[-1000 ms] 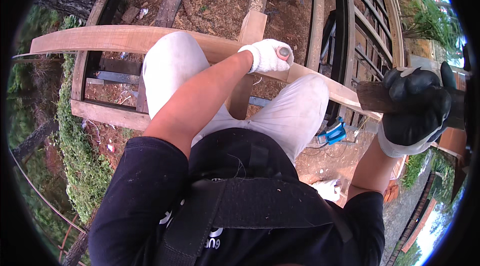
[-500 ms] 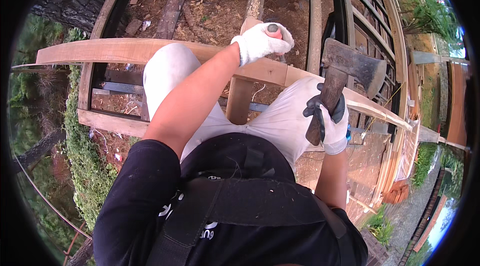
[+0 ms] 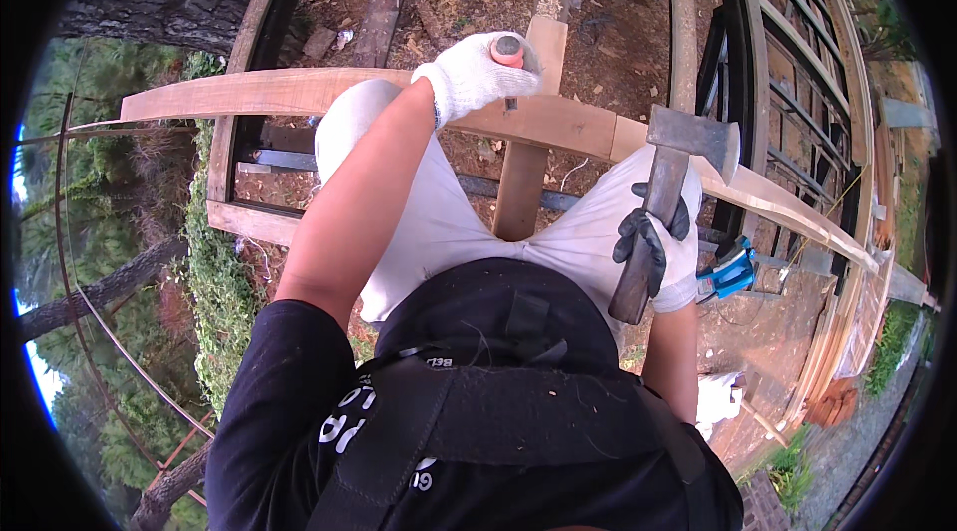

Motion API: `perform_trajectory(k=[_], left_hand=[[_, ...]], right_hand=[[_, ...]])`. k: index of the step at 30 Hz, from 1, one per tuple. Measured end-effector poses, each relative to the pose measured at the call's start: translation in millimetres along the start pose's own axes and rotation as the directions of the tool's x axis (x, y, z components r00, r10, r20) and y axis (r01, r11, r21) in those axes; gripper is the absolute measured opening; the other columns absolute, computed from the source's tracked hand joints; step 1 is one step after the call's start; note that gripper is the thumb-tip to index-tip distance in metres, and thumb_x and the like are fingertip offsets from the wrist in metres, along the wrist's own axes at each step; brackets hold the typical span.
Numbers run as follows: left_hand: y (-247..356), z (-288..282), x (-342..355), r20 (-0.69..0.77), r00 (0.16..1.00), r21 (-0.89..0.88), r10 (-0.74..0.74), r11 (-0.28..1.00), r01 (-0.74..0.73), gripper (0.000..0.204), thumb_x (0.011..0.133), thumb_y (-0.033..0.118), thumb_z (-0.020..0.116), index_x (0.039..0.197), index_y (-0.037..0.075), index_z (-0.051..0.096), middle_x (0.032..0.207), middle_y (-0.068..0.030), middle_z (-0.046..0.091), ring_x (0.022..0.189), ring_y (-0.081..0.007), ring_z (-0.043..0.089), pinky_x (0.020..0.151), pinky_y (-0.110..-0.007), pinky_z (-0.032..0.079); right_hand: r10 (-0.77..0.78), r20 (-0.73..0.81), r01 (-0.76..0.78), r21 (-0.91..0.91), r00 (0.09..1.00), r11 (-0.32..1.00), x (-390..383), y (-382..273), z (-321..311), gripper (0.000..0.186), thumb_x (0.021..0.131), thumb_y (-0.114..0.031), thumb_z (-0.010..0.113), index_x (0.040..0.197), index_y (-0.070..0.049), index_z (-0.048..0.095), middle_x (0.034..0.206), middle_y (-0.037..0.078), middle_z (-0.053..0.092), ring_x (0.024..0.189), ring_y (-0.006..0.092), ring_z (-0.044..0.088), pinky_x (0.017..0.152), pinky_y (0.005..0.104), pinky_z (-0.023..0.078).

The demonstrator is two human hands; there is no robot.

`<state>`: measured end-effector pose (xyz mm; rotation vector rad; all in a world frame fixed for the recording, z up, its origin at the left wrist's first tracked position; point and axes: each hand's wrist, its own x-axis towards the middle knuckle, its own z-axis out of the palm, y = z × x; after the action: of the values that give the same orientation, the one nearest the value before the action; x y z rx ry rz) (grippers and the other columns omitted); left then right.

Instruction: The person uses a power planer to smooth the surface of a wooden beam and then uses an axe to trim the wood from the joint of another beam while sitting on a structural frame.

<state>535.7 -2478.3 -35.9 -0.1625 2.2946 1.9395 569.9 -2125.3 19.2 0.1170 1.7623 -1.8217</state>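
Observation:
My left hand (image 3: 478,77), in a white knit glove, is closed around an upright chisel (image 3: 508,49). Its orange-red handle, with a grey striking end, shows above my fist, and a short bit of the blade meets or hangs just over the curved timber (image 3: 558,124); contact is hard to tell. My right hand (image 3: 670,247), in a white glove with dark fingers, grips a hatchet (image 3: 666,182) by its worn wooden handle. The steel head points away from me, above my right thigh, and stands apart from the chisel.
The curved timber runs across both my thighs. A wooden piece (image 3: 520,187) crosses beneath it between my legs. Around me is a frame of beams (image 3: 683,22) over ground with wood chips. A blue object (image 3: 731,272) lies at the right, and a tree trunk (image 3: 159,7) stands far left.
The head view has shifted, so the frame sits farther right. The hatchet head is turned differently and appears lower. My left hand still holds the chisel at the timber.

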Motion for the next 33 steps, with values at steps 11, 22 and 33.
perform_trajectory(k=[11, 22, 33], left_hand=[[-17.3, -5.5, -16.5, 0.045, 0.996, -0.197, -0.079, 0.977, 0.086, 0.021, 0.086, 0.012, 0.078, 0.104, 0.005, 0.071, 0.097, -0.0033, 0.071, 0.092, -0.0132, 0.066, 0.085, -0.031, 0.055], [-39.0, -6.0, -42.0, -0.04, 0.993, -0.09, 0.114, 0.989, -0.118, 0.022, 0.084, 0.012, 0.079, 0.104, 0.006, 0.071, 0.103, -0.0027, 0.071, 0.099, -0.0132, 0.065, 0.092, -0.032, 0.054], [-53.9, -9.2, -39.0, 0.034, 0.976, -0.123, 0.217, 0.97, -0.212, 0.02, 0.084, 0.014, 0.078, 0.103, 0.008, 0.071, 0.102, -0.0028, 0.073, 0.096, -0.0147, 0.068, 0.09, -0.032, 0.055]], right_hand=[[-0.011, 0.002, 0.011, -0.075, 1.0, 0.997, -1.3, 1.6, 2.7, 0.041, 0.098, -0.003, 0.058, 0.136, 0.003, 0.047, 0.079, 0.015, 0.065, 0.057, 0.0238, 0.066, 0.051, 0.0356, 0.056], [-0.259, 0.327, 0.398, -0.496, 0.909, 0.771, 28.8, -53.9, 39.3, 0.035, 0.097, -0.007, 0.061, 0.129, 0.003, 0.05, 0.09, 0.012, 0.068, 0.07, 0.017, 0.069, 0.064, 0.0309, 0.057], [-0.67, 0.422, 0.782, -0.189, 0.61, 0.593, 5.6, -153.3, 151.2, 0.045, 0.1, -0.007, 0.057, 0.142, 0.007, 0.045, 0.092, 0.015, 0.067, 0.072, 0.0199, 0.065, 0.069, 0.0332, 0.054]])
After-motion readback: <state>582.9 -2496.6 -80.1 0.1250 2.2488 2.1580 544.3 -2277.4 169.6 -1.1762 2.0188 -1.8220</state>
